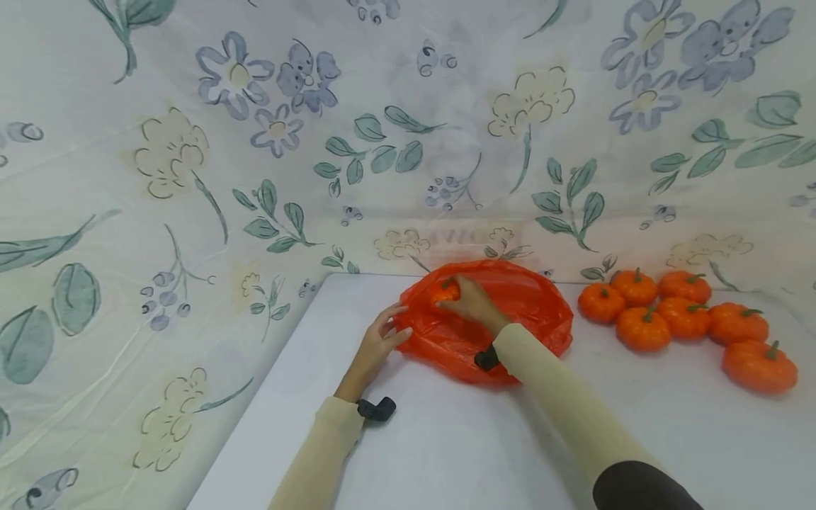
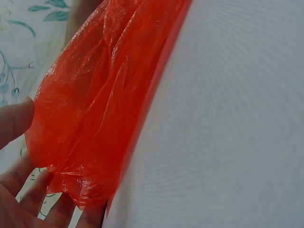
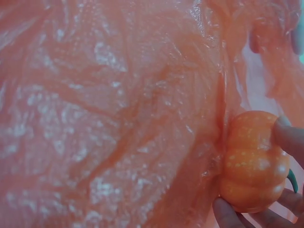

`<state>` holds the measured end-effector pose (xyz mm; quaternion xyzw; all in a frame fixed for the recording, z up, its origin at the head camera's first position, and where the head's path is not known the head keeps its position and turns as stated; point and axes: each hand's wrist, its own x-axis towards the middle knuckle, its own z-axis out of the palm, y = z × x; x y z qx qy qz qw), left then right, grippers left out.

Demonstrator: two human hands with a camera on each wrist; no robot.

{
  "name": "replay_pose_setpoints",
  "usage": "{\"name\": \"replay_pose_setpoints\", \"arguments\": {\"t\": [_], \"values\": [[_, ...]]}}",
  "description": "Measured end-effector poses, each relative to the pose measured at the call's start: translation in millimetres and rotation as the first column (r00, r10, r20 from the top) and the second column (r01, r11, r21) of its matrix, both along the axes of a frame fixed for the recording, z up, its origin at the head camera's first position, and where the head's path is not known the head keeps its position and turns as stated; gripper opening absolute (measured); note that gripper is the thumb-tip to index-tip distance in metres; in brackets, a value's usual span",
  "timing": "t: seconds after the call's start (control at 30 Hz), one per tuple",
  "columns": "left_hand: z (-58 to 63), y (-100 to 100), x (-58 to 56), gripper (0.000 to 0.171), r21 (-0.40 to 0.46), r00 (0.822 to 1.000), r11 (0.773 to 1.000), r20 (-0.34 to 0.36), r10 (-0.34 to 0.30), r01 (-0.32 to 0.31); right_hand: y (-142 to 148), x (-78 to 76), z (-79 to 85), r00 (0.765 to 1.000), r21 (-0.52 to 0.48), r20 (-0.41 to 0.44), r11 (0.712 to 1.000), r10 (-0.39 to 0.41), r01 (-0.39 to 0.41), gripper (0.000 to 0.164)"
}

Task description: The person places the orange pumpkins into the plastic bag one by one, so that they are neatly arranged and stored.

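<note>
A crumpled red plastic bag (image 1: 510, 290) lies with its mouth spread at the back of the white table. Inside its left part, my right hand (image 1: 473, 303) grips a small orange toy pumpkin (image 3: 254, 164) with a green stem, thumb on one side and fingers on the other. At the bag's left edge, my left hand (image 1: 379, 341) touches the plastic. Its thumb and fingers (image 2: 33, 202) stand apart, and some fingertips are hidden behind the red film.
Several orange toy pumpkins (image 1: 644, 329) stand in a group on the table to the right of the bag. The white table (image 1: 440, 446) meets a floral sheet (image 1: 408, 191) hanging at the back and left.
</note>
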<state>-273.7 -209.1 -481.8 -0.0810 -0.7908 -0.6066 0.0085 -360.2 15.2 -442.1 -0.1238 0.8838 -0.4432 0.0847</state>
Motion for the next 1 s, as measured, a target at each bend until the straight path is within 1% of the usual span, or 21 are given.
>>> {"name": "replay_pose_setpoints", "arguments": {"t": [0.13, 0.23, 0.4, 0.5, 0.57, 0.63, 0.73, 0.8, 0.9, 1.0], "values": [[-0.5, 3, -1.7, 0.050, 0.003, 1.000, 1.000, 0.005, -0.007, 0.007, 3, -0.7, -1.8, 1.000, -0.014, 0.008, 1.000, -0.002, 0.002, 0.075], [-0.8, 4, -3.8, 0.050, 0.001, 1.000, 1.000, -0.003, -0.018, 0.018, 5, -2.5, -3.6, 1.000, -0.038, -0.003, 0.999, -0.010, 0.010, 0.076], [-0.9, 2, -3.1, 0.050, -0.008, 1.000, 1.000, -0.007, -0.007, 0.007, 6, -4.3, -8.5, 1.000, -0.044, -0.007, 0.999, 0.010, -0.010, 0.080], [1.9, 0, -1.2, 0.052, -0.020, 1.000, 1.000, 0.018, -0.006, 0.006, 6, -3.9, -10.3, 1.000, -0.048, -0.002, 0.999, 0.018, -0.018, 0.082], [9.2, 3, 3.6, 0.054, -0.018, 0.999, 1.000, 0.035, -0.019, 0.020, 11, -3.1, -11.3, 1.000, -0.043, 0.010, 0.999, 0.010, -0.009, 0.083], [8.5, 6, 3.5, 0.052, -0.020, 0.999, 1.000, 0.034, -0.018, 0.019, 17, -1.0, -9.5, 1.000, -0.034, 0.021, 0.999, -0.001, 0.002, 0.082], [5.0, 6, 2.6, 0.050, -0.012, 1.000, 1.000, 0.014, -0.005, 0.006, 27, 7.6, -0.4, 1.000, -0.010, 0.024, 1.000, -0.001, 0.001, 0.080], [-3.9, 4, -2.3, 0.049, -0.008, 1.000, 1.000, 0.003, 0.009, -0.009, 35, 16.5, 9.6, 1.000, 0.010, 0.021, 1.000, 0.006, -0.007, 0.077], [-3.4, 3, -1.3, 0.050, -0.007, 1.000, 1.000, 0.001, 0.012, -0.012, 51, 28.3, 27.4, 0.999, 0.023, -0.003, 0.999, 0.033, -0.033, 0.074], [-2.2, 1, -0.9, 0.049, -0.022, 1.000, 1.000, 0.001, 0.017, -0.017, 71, 35.6, 43.9, 0.997, 0.000, -0.045, 0.998, 0.056, -0.056, 0.073]]}}
